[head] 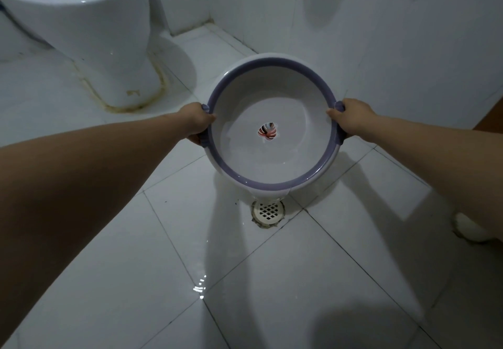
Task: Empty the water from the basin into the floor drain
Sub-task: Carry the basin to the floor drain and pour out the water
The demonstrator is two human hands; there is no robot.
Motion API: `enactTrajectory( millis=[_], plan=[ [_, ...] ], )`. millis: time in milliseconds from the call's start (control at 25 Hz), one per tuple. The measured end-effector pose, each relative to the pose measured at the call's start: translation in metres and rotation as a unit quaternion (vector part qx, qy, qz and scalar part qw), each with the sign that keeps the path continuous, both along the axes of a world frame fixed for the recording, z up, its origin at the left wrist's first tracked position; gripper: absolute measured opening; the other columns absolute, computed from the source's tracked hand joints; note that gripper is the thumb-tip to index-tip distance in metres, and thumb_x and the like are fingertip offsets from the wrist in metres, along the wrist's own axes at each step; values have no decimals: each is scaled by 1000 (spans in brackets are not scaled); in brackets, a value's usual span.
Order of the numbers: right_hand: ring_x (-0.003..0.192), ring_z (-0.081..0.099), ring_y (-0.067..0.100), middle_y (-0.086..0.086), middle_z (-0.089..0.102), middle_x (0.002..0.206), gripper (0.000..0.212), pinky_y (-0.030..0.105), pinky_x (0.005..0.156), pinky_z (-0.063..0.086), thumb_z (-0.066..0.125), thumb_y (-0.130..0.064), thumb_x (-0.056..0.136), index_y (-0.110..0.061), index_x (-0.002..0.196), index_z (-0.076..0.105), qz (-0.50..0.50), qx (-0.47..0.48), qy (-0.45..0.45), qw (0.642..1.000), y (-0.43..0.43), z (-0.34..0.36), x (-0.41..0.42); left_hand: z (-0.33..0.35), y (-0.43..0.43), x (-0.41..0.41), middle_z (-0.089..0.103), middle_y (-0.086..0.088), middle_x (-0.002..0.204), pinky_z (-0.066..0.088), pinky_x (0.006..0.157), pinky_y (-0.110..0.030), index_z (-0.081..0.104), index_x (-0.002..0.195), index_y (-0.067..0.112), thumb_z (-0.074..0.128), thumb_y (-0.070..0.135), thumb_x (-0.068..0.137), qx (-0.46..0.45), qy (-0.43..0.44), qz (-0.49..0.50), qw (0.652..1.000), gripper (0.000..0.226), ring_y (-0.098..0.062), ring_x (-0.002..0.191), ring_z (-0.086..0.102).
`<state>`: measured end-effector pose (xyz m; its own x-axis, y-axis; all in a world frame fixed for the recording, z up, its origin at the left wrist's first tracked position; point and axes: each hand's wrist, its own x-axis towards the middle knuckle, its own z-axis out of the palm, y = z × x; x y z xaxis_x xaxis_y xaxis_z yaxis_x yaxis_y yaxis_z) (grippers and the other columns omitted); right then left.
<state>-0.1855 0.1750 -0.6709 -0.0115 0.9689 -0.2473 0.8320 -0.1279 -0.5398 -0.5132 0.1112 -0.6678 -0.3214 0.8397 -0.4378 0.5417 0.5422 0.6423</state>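
A round white basin (272, 158) with a purple rim and a small leaf print on its bottom is held tilted toward me above the tiled floor. My left hand (197, 121) grips its left handle and my right hand (353, 118) grips its right handle. Water lies in the lower half of the basin. A thin stream spills over the near rim onto the white grated floor drain (268, 211) right below it.
A white toilet (81, 22) stands at the back left, with stained sealant round its base. White tiled walls close the back and right. Wet patches (200, 286) shine on the floor tiles near me. A foot (471, 229) shows at the right edge.
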Motion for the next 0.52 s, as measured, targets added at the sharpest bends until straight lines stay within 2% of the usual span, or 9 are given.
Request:
enactTrajectory(
  millis=[160,360,520],
  plan=[
    [96,63,39,25,62,114,41,36,74,50,45,-33,99,0,122,52,5,-3,3,1000,1,-1,0,0,0,-1,64,-25,110,59,67,-46,52,121,5,50,27,100,-2,2,-8,1000,31,-37,78,67],
    [86,62,35,24,61,114,42,36,69,50,48,-33,98,-1,126,50,9,-15,14,1000,0,-4,3,-2,-1,-3,63,-24,112,59,79,-52,49,126,4,52,27,99,-11,-23,-18,1000,35,-40,91,68],
    [99,64,39,24,60,118,45,44,82,55,49,-34,98,-3,130,48,10,-23,24,999,-1,-7,4,-4,-3,-3,63,-23,106,58,80,-52,50,124,2,53,27,98,-12,-29,-26,999,36,-39,89,67]
  ],
)
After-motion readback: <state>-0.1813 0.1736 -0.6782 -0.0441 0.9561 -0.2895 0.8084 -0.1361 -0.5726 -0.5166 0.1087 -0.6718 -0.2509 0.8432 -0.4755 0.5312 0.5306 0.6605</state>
